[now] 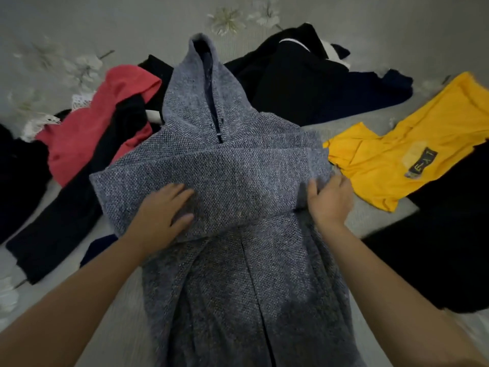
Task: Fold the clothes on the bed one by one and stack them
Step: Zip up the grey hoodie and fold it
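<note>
Grey hoodie [238,181] flat on bed [370,218], sleeves crossed | left hand [161,215] pressing palm-down, fingers loose | right hand [330,200] pinching sleeve edge

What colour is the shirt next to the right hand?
Bright yellow shirt, with a dark patch, clearest in the head view.

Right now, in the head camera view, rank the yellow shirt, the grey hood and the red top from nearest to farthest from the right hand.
From the right hand:
1. Yellow shirt, just to its right.
2. Grey hood, up and left, at the hoodie's top.
3. Red top, far left, beyond the hoodie.
</note>
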